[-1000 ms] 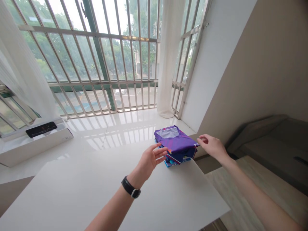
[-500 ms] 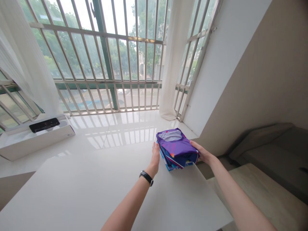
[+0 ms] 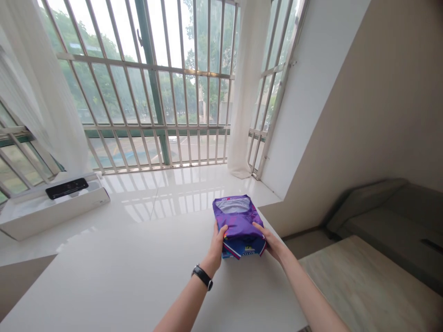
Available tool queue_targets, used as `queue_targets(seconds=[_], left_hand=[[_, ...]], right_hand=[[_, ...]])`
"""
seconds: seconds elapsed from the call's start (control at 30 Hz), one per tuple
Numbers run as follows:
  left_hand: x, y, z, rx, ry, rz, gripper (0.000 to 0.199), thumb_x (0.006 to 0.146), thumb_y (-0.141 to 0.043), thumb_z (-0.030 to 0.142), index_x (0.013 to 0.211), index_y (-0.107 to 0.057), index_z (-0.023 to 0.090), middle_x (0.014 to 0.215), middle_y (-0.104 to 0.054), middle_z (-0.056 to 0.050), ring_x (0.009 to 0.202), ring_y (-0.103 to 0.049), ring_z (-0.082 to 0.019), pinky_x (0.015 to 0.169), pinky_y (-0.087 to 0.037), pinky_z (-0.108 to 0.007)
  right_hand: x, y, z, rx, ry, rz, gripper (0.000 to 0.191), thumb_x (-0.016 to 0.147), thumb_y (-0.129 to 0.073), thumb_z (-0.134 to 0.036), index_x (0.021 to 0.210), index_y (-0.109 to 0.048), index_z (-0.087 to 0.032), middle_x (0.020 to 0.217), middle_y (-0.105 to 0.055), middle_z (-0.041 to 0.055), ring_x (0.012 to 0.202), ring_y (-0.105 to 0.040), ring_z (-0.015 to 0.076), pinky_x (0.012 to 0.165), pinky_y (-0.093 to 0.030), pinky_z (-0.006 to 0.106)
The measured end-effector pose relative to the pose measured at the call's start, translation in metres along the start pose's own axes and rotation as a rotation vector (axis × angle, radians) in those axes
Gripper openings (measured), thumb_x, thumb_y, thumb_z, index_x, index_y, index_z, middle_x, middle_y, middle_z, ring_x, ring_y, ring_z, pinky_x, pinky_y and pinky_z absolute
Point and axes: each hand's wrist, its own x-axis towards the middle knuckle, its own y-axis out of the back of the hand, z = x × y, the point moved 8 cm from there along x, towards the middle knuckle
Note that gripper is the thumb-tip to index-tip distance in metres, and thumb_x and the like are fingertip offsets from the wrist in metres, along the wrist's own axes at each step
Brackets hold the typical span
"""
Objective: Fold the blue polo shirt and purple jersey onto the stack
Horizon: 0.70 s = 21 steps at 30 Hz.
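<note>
Blk strap watch (image 3: 202, 277), L wrist (image 3: 212, 263)

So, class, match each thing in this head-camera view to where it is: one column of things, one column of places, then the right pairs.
Things:
1. black wristwatch
2. purple pack
3. black flat device
4. white curtain

Places:
A. on a white box
B. between left hand and right hand
C. on the left wrist
D. hanging beside a barred window

Pairs: 1-C, 2-B, 3-A, 4-D
</note>
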Motion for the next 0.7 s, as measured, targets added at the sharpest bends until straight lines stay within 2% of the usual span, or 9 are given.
queue_targets(seconds=[0.1,0.23,0.37,0.57,0.7], left_hand=[[-0.036,0.044,0.017,-0.026,0.008,0.086,0.064,0.086,-0.064,0.043,0.144,-0.043,0.026,0.146,-0.051,-0.007,0.133,-0.049,-0.028,0.113,-0.037,-0.040],[-0.088,0.107,0.045,-0.063,-0.014,0.162,0.061,0.088,-0.062,0.042,0.144,-0.043,0.027,0.145,-0.052,-0.006,0.131,-0.051,-0.027,0.113,-0.037,-0.040],[-0.131,0.174,0.073,-0.103,-0.006,0.225,0.058,0.088,-0.063,0.040,0.142,-0.046,0.028,0.140,-0.058,-0.005,0.127,-0.055,-0.026,0.112,-0.038,-0.041],[-0.175,0.270,0.121,-0.142,-0.011,0.304,0.052,0.087,-0.065,0.035,0.135,-0.054,0.020,0.124,-0.068,-0.008,0.111,-0.066,-0.026,0.103,-0.046,-0.040],[-0.191,0.321,0.145,-0.128,0.000,0.378,0.047,0.087,-0.065,0.034,0.130,-0.058,0.016,0.111,-0.073,-0.009,0.099,-0.070,-0.025,0.093,-0.052,-0.037]], right_hand=[[-0.015,-0.048,0.017,0.009,0.036,-0.040,0.064,0.079,-0.072,-0.049,0.134,-0.057,-0.021,0.125,-0.069,0.0086,0.110,-0.067,0.0291,0.098,-0.053,0.044],[-0.032,-0.124,0.042,0.005,0.080,-0.140,0.062,0.078,-0.072,-0.050,0.131,-0.059,-0.019,0.131,-0.065,0.0082,0.120,-0.061,0.0289,0.107,-0.045,0.045],[-0.047,-0.198,0.067,-0.010,0.112,-0.164,0.065,0.077,-0.072,-0.052,0.132,-0.059,-0.021,0.136,-0.062,0.0063,0.126,-0.056,0.0276,0.111,-0.040,0.044],[-0.063,-0.305,0.102,-0.045,0.177,-0.167,0.067,0.075,-0.070,-0.057,0.131,-0.059,-0.020,0.135,-0.062,0.0074,0.128,-0.054,0.0283,0.111,-0.038,0.042],[-0.067,-0.361,0.114,-0.078,0.229,-0.157,0.066,0.077,-0.066,-0.059,0.129,-0.060,-0.020,0.135,-0.063,0.0085,0.128,-0.054,0.0278,0.113,-0.036,0.040]])
